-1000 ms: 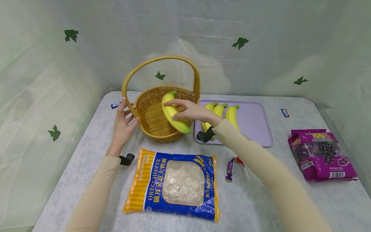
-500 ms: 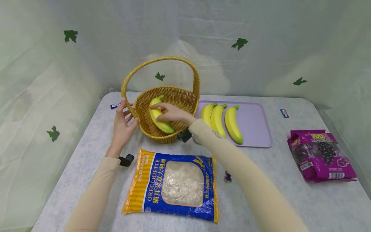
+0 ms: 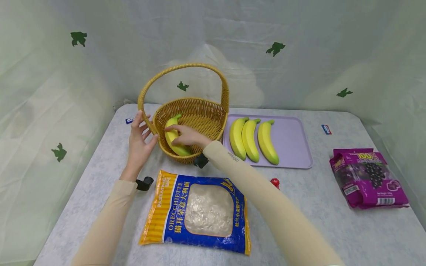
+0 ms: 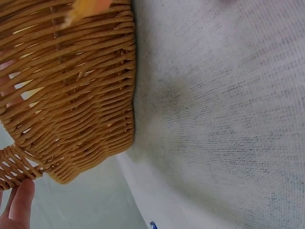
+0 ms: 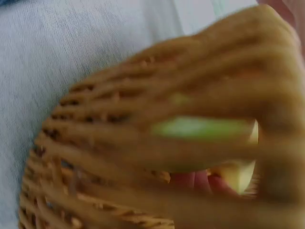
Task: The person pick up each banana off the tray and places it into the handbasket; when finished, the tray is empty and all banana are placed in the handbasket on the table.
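A wicker basket with a tall arched handle stands at the back of the table. My left hand grips the left foot of that handle, thumb in front and fingers behind; in the left wrist view its fingertips show at the weave. Inside the basket, against its left wall, lies a yellow banana with green ends. My right hand reaches over the near right rim and holds the banana from above between thumb and fingers. Through the wicker in the right wrist view, the banana's green end and fingers appear.
Right of the basket, a lilac tray bears three bananas. A blue and yellow pasta bag lies in front. A purple grape candy bag sits far right. Past my right sleeve shows a red lollipop.
My right hand has carried the banana left and down, from over the basket's right side to its left inner wall. The left hand has kept its grip on the handle.
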`<state>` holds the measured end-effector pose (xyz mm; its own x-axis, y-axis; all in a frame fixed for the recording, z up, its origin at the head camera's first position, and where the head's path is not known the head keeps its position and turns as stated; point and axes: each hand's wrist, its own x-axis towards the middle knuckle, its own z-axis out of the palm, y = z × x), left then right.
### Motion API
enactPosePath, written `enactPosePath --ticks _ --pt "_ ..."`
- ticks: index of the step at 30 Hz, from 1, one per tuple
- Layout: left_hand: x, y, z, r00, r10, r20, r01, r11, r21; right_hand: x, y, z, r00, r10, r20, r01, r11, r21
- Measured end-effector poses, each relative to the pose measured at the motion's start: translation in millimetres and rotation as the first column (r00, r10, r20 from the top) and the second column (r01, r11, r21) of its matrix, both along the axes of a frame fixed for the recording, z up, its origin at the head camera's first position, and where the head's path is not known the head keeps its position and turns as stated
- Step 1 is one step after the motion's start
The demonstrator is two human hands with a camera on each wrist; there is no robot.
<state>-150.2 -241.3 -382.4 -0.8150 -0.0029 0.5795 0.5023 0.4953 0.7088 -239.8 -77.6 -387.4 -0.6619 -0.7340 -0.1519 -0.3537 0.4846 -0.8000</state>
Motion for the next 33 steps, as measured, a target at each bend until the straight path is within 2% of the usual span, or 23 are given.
enactPosePath --ticks 3,6,13,19,23,28,30,33 --pt "3.1 2.4 5.0 1.0 -0.003 -0.001 0.003 1.0 -0.01 3.1 -4.3 -3.0 1.0 -0.021 0.001 0.021 1.0 0.013" --pt "1.4 0.4 4.5 1.0 -0.008 -0.002 0.008 1.0 -0.013 6.0 -6.7 -2.0 0.999 -0.039 0.0 0.039 0.999 0.032" --pt "-12.6 -17.9 -16.1 1.0 -0.016 0.027 0.016 1.0 -0.016 9.0 -8.6 -3.2 0.998 -0.061 -0.019 0.063 0.995 0.082" --pt "-14.7 -23.7 -21.0 0.999 -0.031 0.037 0.032 0.999 -0.017 8.2 -5.1 -4.3 0.999 -0.052 -0.013 0.053 0.995 0.079" --pt "-13.6 -21.0 -17.9 0.999 -0.037 0.04 0.037 0.999 -0.012 6.3 6.5 1.4 0.998 -0.046 0.036 0.045 0.999 0.027" --pt "-1.3 -7.3 -0.6 0.999 -0.03 0.041 0.031 0.999 -0.023 2.9 30.8 9.5 0.991 -0.035 0.129 0.048 0.994 -0.098" --pt "2.2 -4.4 3.3 0.999 -0.025 0.039 0.026 0.999 -0.029 2.2 42.7 12.8 0.982 -0.024 0.188 0.059 0.982 -0.182" --pt "1.1 -4.3 1.7 0.999 -0.027 0.032 0.027 0.999 -0.026 1.3 63.3 18.2 0.963 -0.009 0.269 0.092 0.95 -0.297"
